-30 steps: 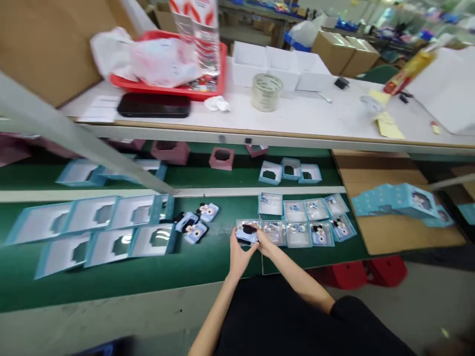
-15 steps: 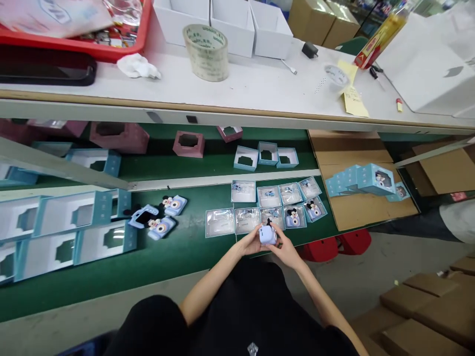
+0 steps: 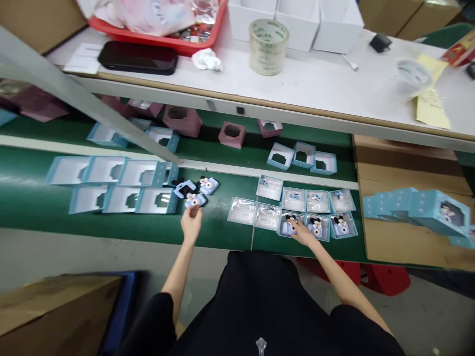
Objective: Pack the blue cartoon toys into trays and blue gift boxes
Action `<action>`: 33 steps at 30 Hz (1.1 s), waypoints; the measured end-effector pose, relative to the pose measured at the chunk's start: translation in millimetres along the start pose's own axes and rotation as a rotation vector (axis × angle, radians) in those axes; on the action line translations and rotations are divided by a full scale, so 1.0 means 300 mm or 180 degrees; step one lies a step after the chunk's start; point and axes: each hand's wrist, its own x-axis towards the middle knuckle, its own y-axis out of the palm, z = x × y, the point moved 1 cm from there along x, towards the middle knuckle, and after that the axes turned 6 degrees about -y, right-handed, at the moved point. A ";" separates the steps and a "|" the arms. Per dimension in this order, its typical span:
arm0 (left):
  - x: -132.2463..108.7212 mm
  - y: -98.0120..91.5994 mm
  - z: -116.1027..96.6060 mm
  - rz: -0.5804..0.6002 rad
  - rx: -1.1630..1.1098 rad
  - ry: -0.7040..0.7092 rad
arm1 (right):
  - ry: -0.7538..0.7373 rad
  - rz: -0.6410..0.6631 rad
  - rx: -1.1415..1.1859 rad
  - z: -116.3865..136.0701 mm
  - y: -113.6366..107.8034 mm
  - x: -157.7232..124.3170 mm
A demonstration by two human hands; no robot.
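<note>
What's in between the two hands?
Two clear plastic trays sit on the green belt between the left hand and right hand, in the head view.

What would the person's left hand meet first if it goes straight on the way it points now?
The left hand would probably meet the blue toy camera first, just beyond the fingertips. The fingers may already touch it; depth is hard to judge from this view.

A long white workbench [image 3: 315,94] with a tan wooden edge stood above a green conveyor belt [image 3: 222,242] in a factory, with low red plastic stools [image 3: 382,277] on the pale grey floor [image 3: 426,316] and brown cardboard cartons [image 3: 408,12] beyond.
</note>
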 end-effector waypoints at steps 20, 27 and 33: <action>0.151 0.028 -0.020 0.0653 0.2926 0.1007 | 0.0476 -0.1770 0.0344 0.038 0.159 -0.096; -0.351 0.459 -0.266 0.2447 0.2610 0.3204 | 0.0350 -0.1691 0.0824 0.056 0.212 -0.099; -0.378 0.668 -0.274 0.3097 0.3406 0.3199 | 0.0362 -0.1935 0.1214 0.065 0.249 -0.123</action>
